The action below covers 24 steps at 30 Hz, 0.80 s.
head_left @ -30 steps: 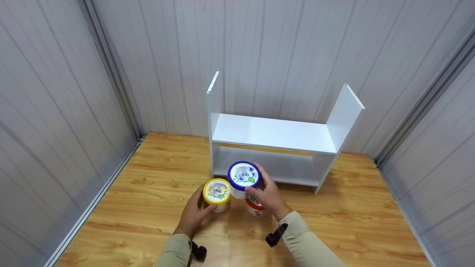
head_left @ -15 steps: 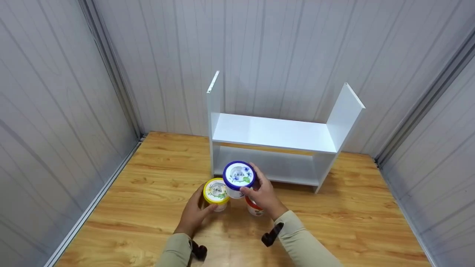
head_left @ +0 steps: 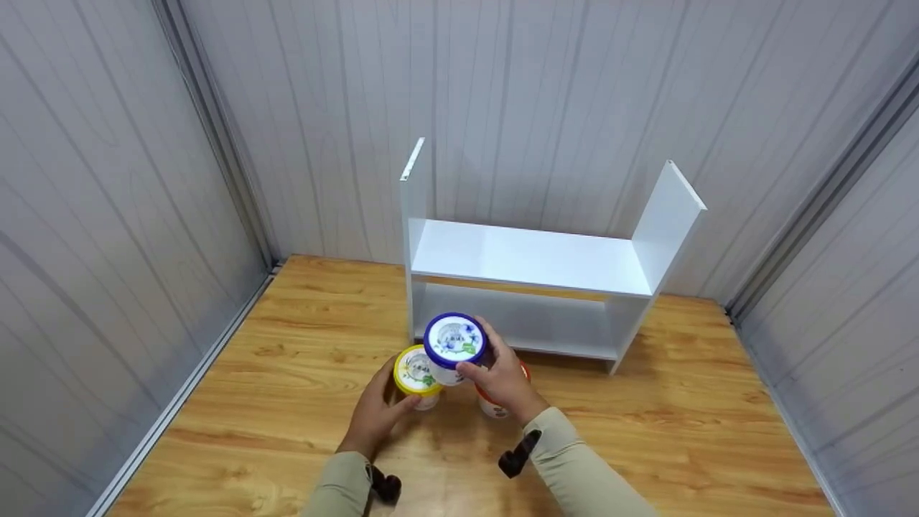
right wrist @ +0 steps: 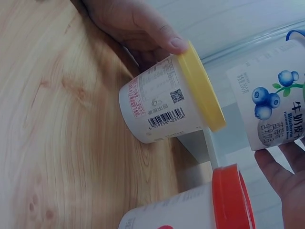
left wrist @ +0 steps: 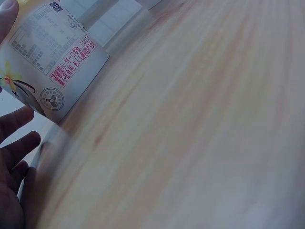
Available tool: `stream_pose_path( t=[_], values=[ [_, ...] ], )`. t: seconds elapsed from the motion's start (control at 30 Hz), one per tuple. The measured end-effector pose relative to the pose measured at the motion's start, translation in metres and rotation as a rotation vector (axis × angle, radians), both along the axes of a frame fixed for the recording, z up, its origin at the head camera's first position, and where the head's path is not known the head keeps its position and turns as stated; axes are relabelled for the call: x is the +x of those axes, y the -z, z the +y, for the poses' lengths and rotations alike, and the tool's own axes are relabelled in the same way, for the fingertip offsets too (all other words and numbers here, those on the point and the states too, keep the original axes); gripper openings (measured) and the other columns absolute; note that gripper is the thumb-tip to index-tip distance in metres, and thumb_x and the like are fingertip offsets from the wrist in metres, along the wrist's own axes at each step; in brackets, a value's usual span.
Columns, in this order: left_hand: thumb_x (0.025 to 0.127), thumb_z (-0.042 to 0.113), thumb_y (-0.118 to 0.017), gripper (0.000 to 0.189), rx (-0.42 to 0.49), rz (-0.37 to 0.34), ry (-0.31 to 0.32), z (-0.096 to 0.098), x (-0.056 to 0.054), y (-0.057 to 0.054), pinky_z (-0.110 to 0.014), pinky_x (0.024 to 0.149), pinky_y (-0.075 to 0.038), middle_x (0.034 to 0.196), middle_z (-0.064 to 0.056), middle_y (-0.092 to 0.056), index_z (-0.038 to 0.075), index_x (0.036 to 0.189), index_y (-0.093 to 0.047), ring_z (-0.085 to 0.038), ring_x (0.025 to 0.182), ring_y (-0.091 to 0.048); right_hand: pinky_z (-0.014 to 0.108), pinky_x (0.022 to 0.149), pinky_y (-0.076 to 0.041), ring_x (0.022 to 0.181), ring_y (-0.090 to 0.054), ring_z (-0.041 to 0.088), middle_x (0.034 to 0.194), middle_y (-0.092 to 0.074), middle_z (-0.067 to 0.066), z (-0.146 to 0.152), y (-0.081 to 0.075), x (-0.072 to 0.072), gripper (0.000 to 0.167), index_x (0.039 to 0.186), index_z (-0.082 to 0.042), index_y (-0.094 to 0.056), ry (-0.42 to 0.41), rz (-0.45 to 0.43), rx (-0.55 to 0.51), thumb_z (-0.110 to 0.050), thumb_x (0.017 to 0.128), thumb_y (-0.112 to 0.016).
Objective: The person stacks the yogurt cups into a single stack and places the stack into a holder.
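Note:
In the head view my left hand (head_left: 375, 411) holds the side of a yellow-lidded ice cream-style tub (head_left: 413, 375) standing on the wooden surface. My right hand (head_left: 506, 384) grips a blue-lidded tub (head_left: 455, 339), raised and partly in front of the yellow one. Blueberries are printed on this blue-lidded tub (right wrist: 267, 105) in the right wrist view. Behind the right hand stands a red-lidded tub (head_left: 494, 409), largely covered in the head view. The left wrist view shows the yellow-lidded tub's white side (left wrist: 57, 62) upright on the surface, my thumb near its top.
Beyond the tubs stands a white two-level shelf unit (head_left: 531, 258) with upright side panels. Pale panelled walls (head_left: 323, 129) enclose the wooden surface (head_left: 287, 359) at the back and both sides.
My right hand has moved left with the blue-lidded tub, which now overlaps more of the yellow-lidded one. The left hand and its tub have stayed in place.

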<state>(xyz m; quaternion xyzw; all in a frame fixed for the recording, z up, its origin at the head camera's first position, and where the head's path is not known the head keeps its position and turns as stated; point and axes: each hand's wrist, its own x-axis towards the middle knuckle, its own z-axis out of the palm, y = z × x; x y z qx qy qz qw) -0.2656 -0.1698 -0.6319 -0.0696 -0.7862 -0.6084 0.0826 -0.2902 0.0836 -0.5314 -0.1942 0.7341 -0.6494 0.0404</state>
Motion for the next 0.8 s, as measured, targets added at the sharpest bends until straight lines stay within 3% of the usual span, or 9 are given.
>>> stream_pose_path(
  t=[0.17,0.4,0.8],
  values=[
    [0.084,0.035,-0.084,0.091,0.004,0.008,0.023,-0.001,0.0,0.0,-0.042,0.123,-0.025,0.158,-0.008,-0.041,0.012,0.157,-0.036,-0.025,0.148,-0.032,0.039,0.111,-0.044,0.136,-0.048,0.032,0.155,-0.039,0.021,-0.003,0.003,-0.003,0.096,0.161,-0.006,-0.024,-0.019,0.031,-0.005,-0.034,0.088,-0.08],
    [0.084,0.035,-0.084,0.089,0.007,0.017,0.018,-0.001,-0.001,-0.001,-0.038,0.123,-0.024,0.157,-0.003,-0.043,0.016,0.157,-0.037,-0.021,0.147,-0.034,0.041,0.114,-0.041,0.139,-0.045,0.031,0.156,-0.038,0.018,-0.006,0.001,-0.002,0.097,0.161,-0.009,-0.024,-0.011,0.005,0.024,-0.036,0.086,-0.081],
    [0.084,0.035,-0.084,0.087,-0.01,0.031,0.006,-0.001,-0.001,0.001,-0.043,0.123,-0.024,0.156,-0.003,-0.045,0.018,0.156,-0.038,-0.022,0.146,-0.036,0.042,0.115,-0.04,0.142,-0.042,0.031,0.159,-0.037,0.015,-0.014,0.002,-0.001,0.096,0.161,-0.015,-0.026,-0.004,-0.05,0.038,-0.036,0.086,-0.081]
  ],
)
